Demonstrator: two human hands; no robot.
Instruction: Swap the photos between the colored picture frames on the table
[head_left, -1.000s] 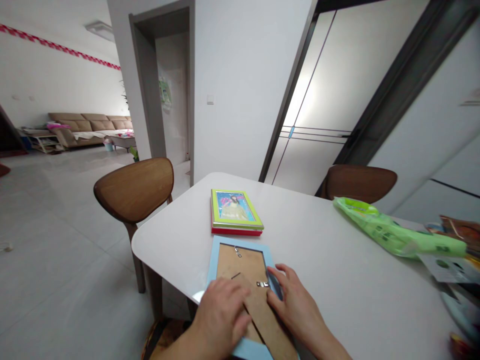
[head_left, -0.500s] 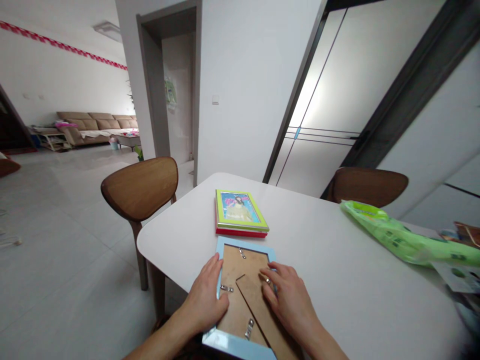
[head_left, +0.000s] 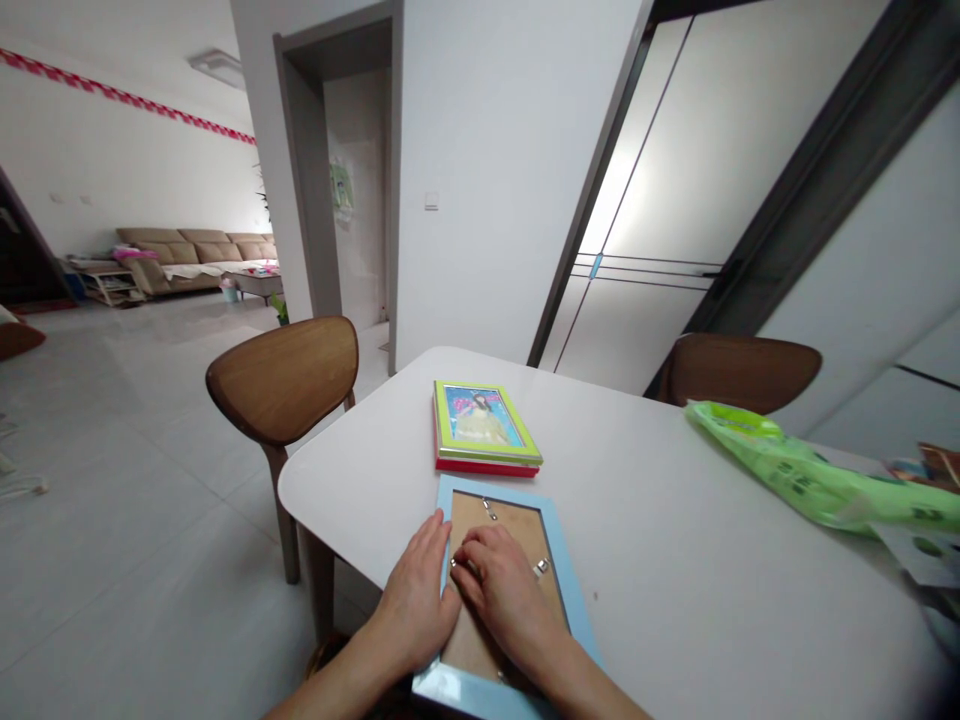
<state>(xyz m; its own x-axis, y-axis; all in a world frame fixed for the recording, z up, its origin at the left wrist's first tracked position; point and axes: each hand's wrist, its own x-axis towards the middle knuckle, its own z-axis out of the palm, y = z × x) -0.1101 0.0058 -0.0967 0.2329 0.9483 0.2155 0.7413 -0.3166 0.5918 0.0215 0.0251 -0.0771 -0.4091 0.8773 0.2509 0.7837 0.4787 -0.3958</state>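
Observation:
A light blue picture frame [head_left: 559, 560] lies face down at the near edge of the white table [head_left: 675, 540], its brown backing board up with small metal clips. My left hand [head_left: 416, 590] rests on the frame's left edge, fingers stretched flat along it. My right hand [head_left: 501, 590] lies over the left part of the backing board, fingers bent down onto a clip by the left edge. Beyond the frame lies a green picture frame [head_left: 484, 422] face up on a red frame [head_left: 480, 466].
A green plastic bag [head_left: 810, 475] and printed packets [head_left: 930, 500] lie at the table's right. One brown wooden chair [head_left: 289, 380] stands at the left corner, another [head_left: 742, 370] behind the table. A doorway and a living room with a sofa lie at left.
My right hand has moved from the frame's right side across the backing board to the left clip, next to my left hand. The left hand stays on the left edge.

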